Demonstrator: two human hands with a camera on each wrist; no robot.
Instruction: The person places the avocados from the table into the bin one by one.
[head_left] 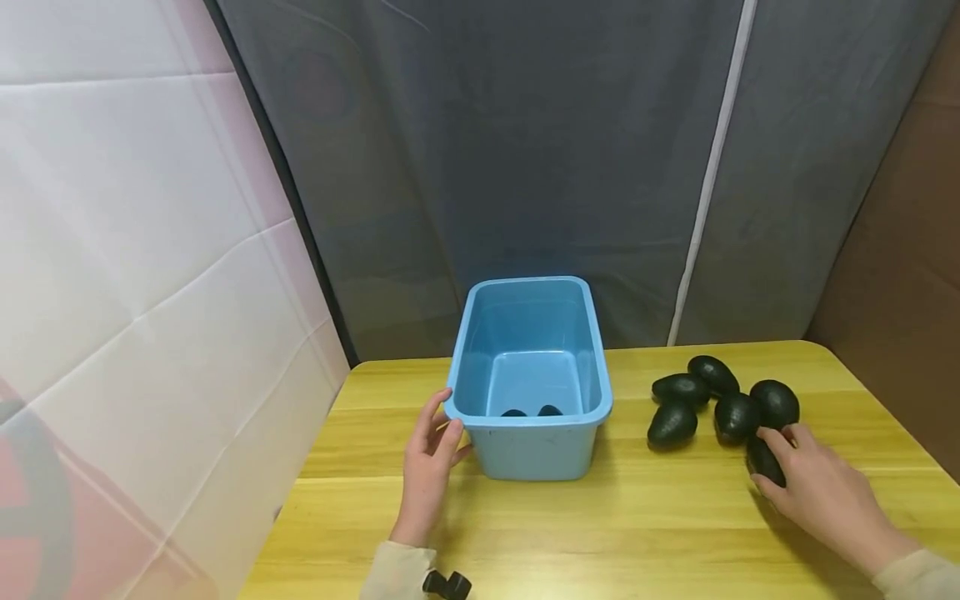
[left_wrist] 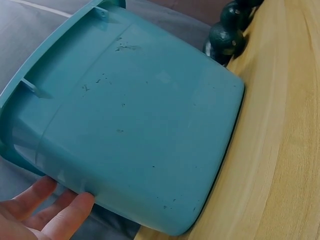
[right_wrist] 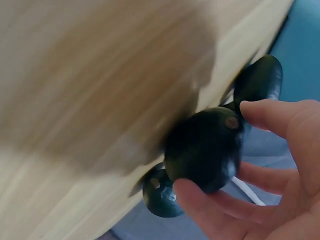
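Note:
A blue plastic tub (head_left: 529,431) stands mid-table on the yellow wooden table (head_left: 637,525). Two dark avocados (head_left: 532,411) lie inside at its near wall. My left hand (head_left: 442,427) rests with straight fingers against the tub's front-left corner. In the left wrist view the fingers (left_wrist: 55,207) sit under the rim of the tub (left_wrist: 140,120). To the right, my right hand (head_left: 780,462) grips the nearest avocado (head_left: 761,457) of a loose group. In the right wrist view the hand (right_wrist: 227,155) curls its fingers and thumb round this avocado (right_wrist: 197,142).
Several more avocados (head_left: 712,400) lie right of the tub, just beyond my right hand. A grey curtain (head_left: 525,167) hangs behind the table. A white and pink sheet (head_left: 135,275) is at the left and a brown panel (head_left: 907,250) at the right.

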